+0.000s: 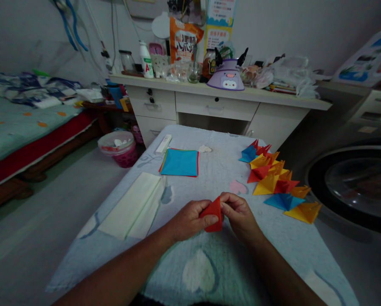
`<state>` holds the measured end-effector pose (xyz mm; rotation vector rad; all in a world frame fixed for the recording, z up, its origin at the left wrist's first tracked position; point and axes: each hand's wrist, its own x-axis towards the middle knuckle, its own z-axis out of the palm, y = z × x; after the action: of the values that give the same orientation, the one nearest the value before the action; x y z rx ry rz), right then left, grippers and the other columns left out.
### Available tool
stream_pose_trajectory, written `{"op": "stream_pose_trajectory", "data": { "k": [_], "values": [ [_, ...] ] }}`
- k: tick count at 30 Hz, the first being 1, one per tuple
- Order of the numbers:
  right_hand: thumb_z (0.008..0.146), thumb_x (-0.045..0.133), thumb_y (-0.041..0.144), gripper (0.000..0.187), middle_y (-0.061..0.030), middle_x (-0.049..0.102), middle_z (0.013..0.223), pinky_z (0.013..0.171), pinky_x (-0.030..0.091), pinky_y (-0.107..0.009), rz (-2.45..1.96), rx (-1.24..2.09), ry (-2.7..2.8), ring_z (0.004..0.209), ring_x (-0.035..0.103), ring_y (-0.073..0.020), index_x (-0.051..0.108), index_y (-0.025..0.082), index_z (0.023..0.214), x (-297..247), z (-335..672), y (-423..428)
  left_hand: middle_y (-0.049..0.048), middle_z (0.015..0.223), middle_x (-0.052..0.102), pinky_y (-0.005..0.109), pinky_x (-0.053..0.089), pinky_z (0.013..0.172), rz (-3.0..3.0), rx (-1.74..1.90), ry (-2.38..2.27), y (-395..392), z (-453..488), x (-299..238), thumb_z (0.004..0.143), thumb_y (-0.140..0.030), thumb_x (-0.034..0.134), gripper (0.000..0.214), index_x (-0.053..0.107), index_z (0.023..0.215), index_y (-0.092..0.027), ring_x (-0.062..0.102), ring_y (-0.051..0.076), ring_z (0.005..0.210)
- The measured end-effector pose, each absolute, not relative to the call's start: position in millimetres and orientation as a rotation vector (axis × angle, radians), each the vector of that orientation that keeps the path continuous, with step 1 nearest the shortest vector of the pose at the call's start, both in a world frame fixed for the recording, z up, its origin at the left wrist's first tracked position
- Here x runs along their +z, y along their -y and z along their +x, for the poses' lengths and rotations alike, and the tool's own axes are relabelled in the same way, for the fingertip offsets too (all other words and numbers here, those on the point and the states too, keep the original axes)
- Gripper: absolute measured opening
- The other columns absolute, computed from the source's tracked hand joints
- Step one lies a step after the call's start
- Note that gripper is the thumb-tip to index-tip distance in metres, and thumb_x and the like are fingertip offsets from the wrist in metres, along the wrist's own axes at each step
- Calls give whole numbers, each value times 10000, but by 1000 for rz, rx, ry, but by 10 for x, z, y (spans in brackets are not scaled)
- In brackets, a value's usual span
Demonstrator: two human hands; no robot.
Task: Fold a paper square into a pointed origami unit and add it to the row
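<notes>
A piece of folded red paper [213, 214] is held between my two hands above the cloth-covered table. My left hand [195, 219] grips its left side, the thumb lying across the front. At the paper's upper right edge, the fingers of my right hand [238, 212] are pinched together on it. Beyond my hands lies a stack of square paper sheets [180, 162], blue on top with red and yellow edges showing. To the right stand several folded paper cranes [275, 178] in red, yellow and blue, grouped in a slanting row.
A folded pale cloth [133, 206] lies left of my hands, and a small white box [164, 144] sits behind it. Past the table [196, 263] stands a white cabinet [215, 106] crowded with things. A washing machine [356, 170] is at right, a waste bin [125, 148] at left.
</notes>
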<state>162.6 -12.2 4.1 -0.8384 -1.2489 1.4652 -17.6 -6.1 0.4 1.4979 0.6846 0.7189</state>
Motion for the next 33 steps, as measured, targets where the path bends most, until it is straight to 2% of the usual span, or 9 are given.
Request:
{"op": "stream_pose_trajectory", "data": {
  "k": [7,12,17,25,33],
  "values": [
    [834,697,322,185,39,538,614,538,373,-202,-848,1467,1277,552,464,-75,639,172,741,42,1627,133,36,892,679,227,432,713,1520,734,-659,45,-166,-13,912,-463,550,376,687,1002,-124,595,137,777],
    [870,651,332,161,29,558,624,526,397,-208,-855,1513,1285,539,483,-82,671,176,838,43,1662,137,54,936,700,244,450,763,1568,707,-630,45,-166,25,925,-435,539,352,687,991,-123,624,156,834],
    [855,667,352,208,28,551,599,504,394,-203,-890,1471,1330,516,478,-77,664,166,761,67,1679,122,71,942,703,258,459,764,1596,694,-635,45,-172,35,919,-438,544,361,685,989,-114,630,169,842],
    [847,677,361,212,28,560,607,502,399,-206,-896,1462,1355,518,487,-80,659,168,761,64,1689,115,76,963,705,266,464,771,1614,682,-638,44,-181,38,917,-462,539,389,683,1025,-117,634,178,863],
    [828,691,381,227,22,575,599,505,404,-220,-931,1446,1361,517,501,-92,662,170,751,86,1694,122,36,867,691,232,439,705,1667,708,-669,39,-191,16,918,-420,552,327,688,949,-125,608,138,765]
  ]
}}
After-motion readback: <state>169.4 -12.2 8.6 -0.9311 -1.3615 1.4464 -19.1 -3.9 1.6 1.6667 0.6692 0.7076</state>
